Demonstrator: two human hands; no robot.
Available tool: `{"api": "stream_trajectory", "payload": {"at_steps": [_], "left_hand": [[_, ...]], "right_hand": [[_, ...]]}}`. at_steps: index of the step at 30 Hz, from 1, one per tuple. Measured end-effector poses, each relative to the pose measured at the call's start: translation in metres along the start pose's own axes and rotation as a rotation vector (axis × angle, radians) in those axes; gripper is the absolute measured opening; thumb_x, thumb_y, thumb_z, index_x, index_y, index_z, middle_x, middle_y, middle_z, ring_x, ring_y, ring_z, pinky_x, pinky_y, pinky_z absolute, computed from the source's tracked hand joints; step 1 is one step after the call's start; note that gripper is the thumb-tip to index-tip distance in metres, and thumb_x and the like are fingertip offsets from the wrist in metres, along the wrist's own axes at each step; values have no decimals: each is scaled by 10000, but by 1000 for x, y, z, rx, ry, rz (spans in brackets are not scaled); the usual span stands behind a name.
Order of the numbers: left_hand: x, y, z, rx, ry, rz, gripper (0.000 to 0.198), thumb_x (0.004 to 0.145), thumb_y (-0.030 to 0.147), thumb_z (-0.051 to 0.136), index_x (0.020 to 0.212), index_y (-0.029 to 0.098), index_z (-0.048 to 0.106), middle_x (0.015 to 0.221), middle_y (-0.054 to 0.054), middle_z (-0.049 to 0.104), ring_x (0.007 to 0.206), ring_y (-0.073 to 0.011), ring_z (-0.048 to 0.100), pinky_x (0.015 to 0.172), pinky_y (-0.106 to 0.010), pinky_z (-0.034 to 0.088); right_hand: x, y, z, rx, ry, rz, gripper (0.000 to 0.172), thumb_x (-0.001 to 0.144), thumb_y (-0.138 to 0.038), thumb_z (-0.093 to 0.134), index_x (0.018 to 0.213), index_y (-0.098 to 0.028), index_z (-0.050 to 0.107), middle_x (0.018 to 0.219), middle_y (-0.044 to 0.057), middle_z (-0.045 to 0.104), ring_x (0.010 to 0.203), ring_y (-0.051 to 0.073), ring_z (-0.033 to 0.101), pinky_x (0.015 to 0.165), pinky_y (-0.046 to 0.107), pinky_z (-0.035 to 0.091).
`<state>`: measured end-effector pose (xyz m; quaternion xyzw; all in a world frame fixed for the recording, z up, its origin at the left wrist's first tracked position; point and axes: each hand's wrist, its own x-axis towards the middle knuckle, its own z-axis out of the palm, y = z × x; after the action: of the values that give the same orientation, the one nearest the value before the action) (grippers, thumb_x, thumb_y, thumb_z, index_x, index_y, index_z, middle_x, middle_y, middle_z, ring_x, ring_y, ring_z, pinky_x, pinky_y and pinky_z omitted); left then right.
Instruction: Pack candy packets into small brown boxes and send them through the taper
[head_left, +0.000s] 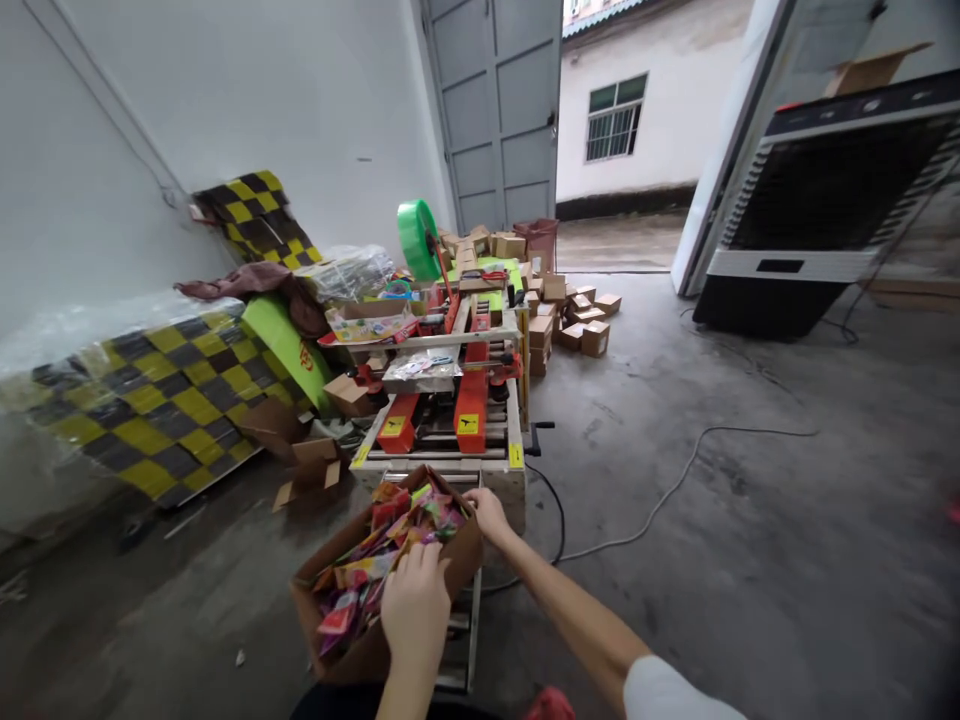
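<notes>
An open cardboard box (470, 553) full of small colourful packets (367, 570) sits askew on a roller conveyor (474, 630), just in front of a carton-sealing machine (471, 425). Over the near right wall of the box curls my left hand (417, 600), closed, its fingertips against the packets side and partly hidden. At the far right corner, my right hand (490, 517) pinches the box's rim between thumb and fingers.
A black cable (559, 510) and a grey cord (660, 500) run over the floor at the right. Small sealed cartons (592, 335) lie piled beyond the machine. Empty open cartons (311, 465) and a wrapped yellow-black stack (161, 400) stand left. An air cooler (810, 220) stands right.
</notes>
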<state>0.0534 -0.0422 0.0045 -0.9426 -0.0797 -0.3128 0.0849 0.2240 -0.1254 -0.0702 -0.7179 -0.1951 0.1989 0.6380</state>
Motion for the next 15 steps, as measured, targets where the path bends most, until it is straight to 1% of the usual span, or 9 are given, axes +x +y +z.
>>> {"api": "stream_trajectory", "payload": {"at_steps": [1, 2, 4, 6, 8, 10, 12, 13, 15], "left_hand": [[-1, 5, -1, -26, 13, -18, 162, 964, 195, 502, 911, 210, 654, 800, -44, 669, 734, -233, 664, 647, -345, 469], [-3, 9, -4, -75, 54, -29, 161, 972, 200, 490, 945, 210, 648, 829, -55, 669, 756, -234, 667, 671, -347, 485], [-10, 8, -17, -205, 183, -52, 138, 976, 240, 507, 1042, 217, 626, 930, -84, 668, 853, -241, 675, 752, -358, 523], [-22, -7, -34, -276, 301, -137, 153, 934, 331, 599, 1050, 230, 608, 939, -92, 649, 864, -256, 661, 772, -391, 537], [-35, -35, -47, -259, 347, -350, 280, 837, 460, 705, 964, 233, 603, 831, -63, 610, 751, -255, 621, 711, -416, 531], [-47, -67, -52, -323, 322, -604, 433, 744, 604, 725, 910, 225, 593, 750, -26, 569, 658, -231, 580, 647, -406, 523], [-54, -95, -50, -544, 218, -787, 562, 681, 708, 699, 932, 216, 594, 739, -11, 580, 643, -217, 586, 616, -379, 530], [-55, -105, -47, -670, 150, -829, 602, 657, 731, 696, 949, 214, 598, 736, -4, 592, 639, -207, 590, 602, -358, 530], [-55, -116, -40, -838, 19, -850, 629, 613, 728, 727, 955, 212, 612, 701, 15, 592, 610, -185, 571, 567, -319, 514]], "right_hand": [[1, -4, -4, 1, 18, 0, 246, 827, -402, 640, 819, -170, 721, 864, 96, 727, 951, 260, 659, 895, 394, 517], [0, -9, -8, 12, 30, 4, 290, 844, -415, 626, 920, -160, 739, 926, 99, 738, 951, 250, 661, 900, 392, 521], [-3, -20, -14, 54, 5, -16, 395, 881, -465, 590, 1098, -168, 735, 1014, 85, 748, 940, 222, 665, 880, 365, 532], [-9, -33, -21, 106, -72, -74, 473, 881, -513, 597, 1199, -184, 715, 1053, 68, 748, 927, 202, 664, 857, 337, 533], [-12, -47, -28, 126, -160, -133, 533, 841, -528, 655, 1239, -177, 705, 1038, 58, 744, 878, 182, 650, 823, 314, 521], [-13, -59, -34, 78, -223, -159, 560, 788, -493, 716, 1236, -158, 716, 972, 46, 737, 763, 147, 606, 736, 279, 495], [-12, -69, -38, -24, -237, -161, 535, 742, -437, 754, 1193, -148, 747, 909, 33, 727, 667, 113, 539, 646, 241, 441], [-11, -73, -38, -73, -236, -166, 518, 722, -412, 769, 1167, -147, 762, 891, 30, 724, 645, 105, 518, 619, 230, 416], [-13, -81, -38, -149, -253, -199, 496, 700, -392, 788, 1134, -151, 781, 881, 24, 728, 648, 107, 519, 603, 217, 391]]}}
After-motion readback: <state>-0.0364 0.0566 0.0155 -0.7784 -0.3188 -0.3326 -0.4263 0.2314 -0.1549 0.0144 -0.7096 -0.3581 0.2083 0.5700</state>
